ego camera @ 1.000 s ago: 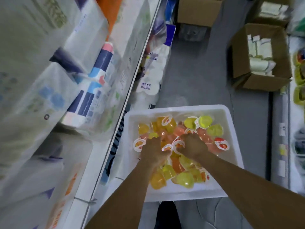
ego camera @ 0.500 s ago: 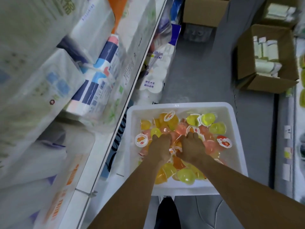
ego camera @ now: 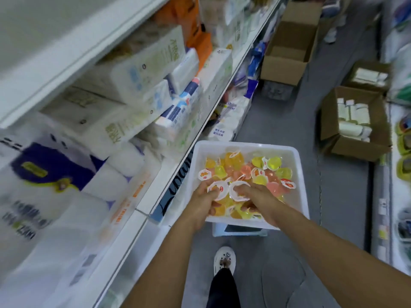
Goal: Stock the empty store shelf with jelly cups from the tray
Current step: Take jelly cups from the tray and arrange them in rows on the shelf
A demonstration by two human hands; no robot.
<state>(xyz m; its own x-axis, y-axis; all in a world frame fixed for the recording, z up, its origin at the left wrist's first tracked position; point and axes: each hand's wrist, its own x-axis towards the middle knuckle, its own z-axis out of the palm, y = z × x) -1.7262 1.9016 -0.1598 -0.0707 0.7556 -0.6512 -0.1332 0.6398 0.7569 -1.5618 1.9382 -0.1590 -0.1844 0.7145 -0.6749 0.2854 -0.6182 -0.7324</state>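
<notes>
Your way left is pretty jammed: the shelf [ego camera: 169,174] beside the tray [ego camera: 299,174] is stuffed with tissue packs [ego camera: 142,76], right up to its edge. Above the tray it's open air. On the right you've got bare floor [ego camera: 347,196], then open boxes [ego camera: 353,127] farther out.

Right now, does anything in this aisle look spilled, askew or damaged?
No spill. The jelly cups lie jumbled in the white tray, some on their sides. On the shelf, a blue-and-white pack leans tilted.
</notes>
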